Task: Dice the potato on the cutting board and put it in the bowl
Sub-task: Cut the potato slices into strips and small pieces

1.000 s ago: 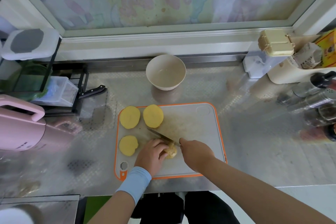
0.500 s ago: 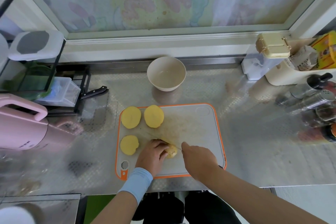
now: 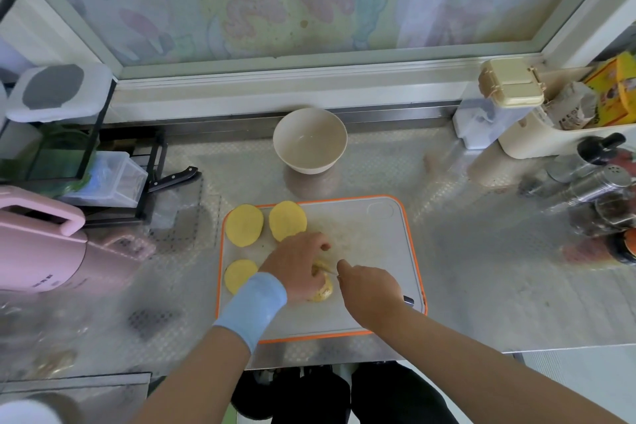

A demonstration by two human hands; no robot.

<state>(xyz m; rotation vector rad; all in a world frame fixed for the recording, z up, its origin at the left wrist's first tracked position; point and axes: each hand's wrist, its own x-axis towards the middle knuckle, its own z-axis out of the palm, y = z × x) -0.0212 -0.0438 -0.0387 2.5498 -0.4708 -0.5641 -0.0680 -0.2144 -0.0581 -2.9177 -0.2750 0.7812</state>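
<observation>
We see the board (image 3: 378, 244) lying on the steel counter (image 3: 481, 251), and the potato is all on it, in four parts. Three yellow slices lie flat along its left side: two (image 3: 243, 224) (image 3: 287, 220) at the far edge, just beside each other, and one (image 3: 240, 275) nearer us. The fourth part, an uncut chunk (image 3: 321, 291) with skin showing, sits near the middle of the board under our left hand (image 3: 296, 265). That hand arches over the chunk with its fingers curled down onto it, holding it in place; a pale blue wristband (image 3: 253, 306) wraps the wrist. Our right hand (image 3: 370, 289) is just beside it, its fingers closed round the handle of the knife (image 3: 328, 271), with the forefinger stretched forward toward the blade. Only a thin sliver of blade shows between the two hands, at the top of the chunk, and the dark butt of the handle pokes out behind the palm; how deep the edge sits we cannot tell. The bowl (image 3: 309, 139) stands upright on the counter beyond the far edge of the board, well apart from every potato piece. A second knife (image 3: 172, 179) lies at the left by a black rack.
</observation>
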